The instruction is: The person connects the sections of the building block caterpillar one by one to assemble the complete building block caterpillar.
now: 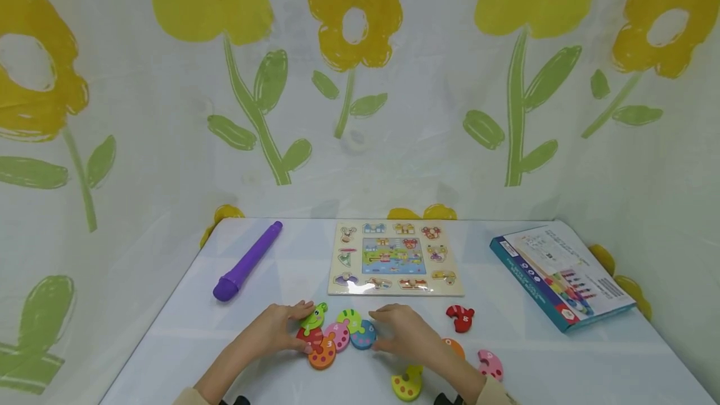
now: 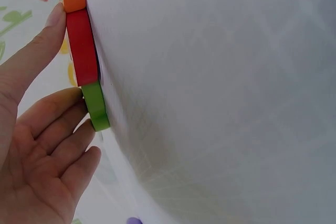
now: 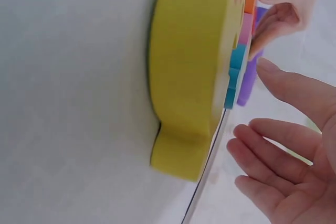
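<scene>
Joined wooden caterpillar puzzle pieces lie on the table in a winding row: a green head piece point(image 1: 318, 317), a red piece point(image 2: 83, 48), an orange piece point(image 1: 322, 355), a pink piece point(image 1: 338, 335), a light green piece point(image 1: 350, 319) and a blue piece point(image 1: 363, 335). At the head end, my left hand point(image 1: 274, 331) touches the row, thumb by the red and orange pieces, fingertips against the green head. Beside the blue piece, my right hand point(image 1: 406, 333) has thumb and fingers spread, with nothing in its grasp. A loose yellow piece point(image 3: 189, 61) lies nearer me.
Loose red point(image 1: 461, 318), orange point(image 1: 454, 347) and pink point(image 1: 490, 364) pieces lie around the right forearm. Behind the row is a wooden picture puzzle board point(image 1: 345, 286). A purple microphone-shaped object point(image 1: 247, 262) lies back left, a flat box point(image 1: 562, 274) back right.
</scene>
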A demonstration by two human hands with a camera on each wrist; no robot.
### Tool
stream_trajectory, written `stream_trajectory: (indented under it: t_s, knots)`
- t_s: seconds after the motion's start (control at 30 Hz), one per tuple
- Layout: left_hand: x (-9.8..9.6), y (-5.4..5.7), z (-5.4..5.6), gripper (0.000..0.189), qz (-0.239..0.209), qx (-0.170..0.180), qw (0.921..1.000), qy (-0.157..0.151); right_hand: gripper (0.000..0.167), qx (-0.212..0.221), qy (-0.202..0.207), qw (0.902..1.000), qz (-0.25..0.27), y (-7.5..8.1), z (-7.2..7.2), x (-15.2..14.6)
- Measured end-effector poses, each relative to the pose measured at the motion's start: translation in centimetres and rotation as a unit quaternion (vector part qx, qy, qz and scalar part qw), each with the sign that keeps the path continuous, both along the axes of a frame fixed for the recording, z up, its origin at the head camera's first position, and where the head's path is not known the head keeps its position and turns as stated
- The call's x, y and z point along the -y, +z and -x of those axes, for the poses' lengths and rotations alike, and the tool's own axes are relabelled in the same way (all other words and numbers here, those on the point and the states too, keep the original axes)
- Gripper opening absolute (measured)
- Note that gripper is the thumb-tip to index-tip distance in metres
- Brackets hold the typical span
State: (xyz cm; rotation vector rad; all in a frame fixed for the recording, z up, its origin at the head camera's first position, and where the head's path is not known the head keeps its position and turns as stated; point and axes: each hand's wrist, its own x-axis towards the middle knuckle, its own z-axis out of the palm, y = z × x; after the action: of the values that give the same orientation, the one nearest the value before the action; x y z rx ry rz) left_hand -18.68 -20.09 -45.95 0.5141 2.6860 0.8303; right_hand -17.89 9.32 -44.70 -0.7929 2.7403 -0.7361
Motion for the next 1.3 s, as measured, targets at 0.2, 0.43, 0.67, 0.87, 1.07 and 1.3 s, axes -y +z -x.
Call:
stream_trajectory:
  t_s: [0.2,0.43,0.67,0.87,1.07,1.3]
  knots:
    - [0.0,0.0,0.0,0.080,0.001,0.001,1.0000,0.006,0.054,0.000,-0.006,0.9998,0.020,0.1,-0.3,-0.9]
    - [0.1,0.0,0.0,0.081,0.007,-0.003,0.9999,0.012,0.052,0.003,-0.010,0.9996,0.025,0.1,-0.6,-1.4]
    - [0.2,0.1,-0.1,0.081,0.009,-0.004,0.9998,0.014,0.050,0.010,-0.026,0.9992,0.029,0.2,-1.1,-2.0]
    - [0.2,0.2,-0.1,0.081,0.010,-0.006,0.9998,0.015,0.049,0.019,-0.040,0.9989,0.019,0.5,-1.4,-2.4]
    - [0.2,0.1,0.0,0.081,0.007,-0.005,0.9999,0.012,0.048,0.055,-0.060,0.9966,0.011,0.9,-2.2,-3.2]
    - [0.2,0.0,0.0,0.081,0.006,-0.008,0.9999,0.007,0.049,0.079,-0.085,0.9932,0.008,0.6,-3.4,-3.9]
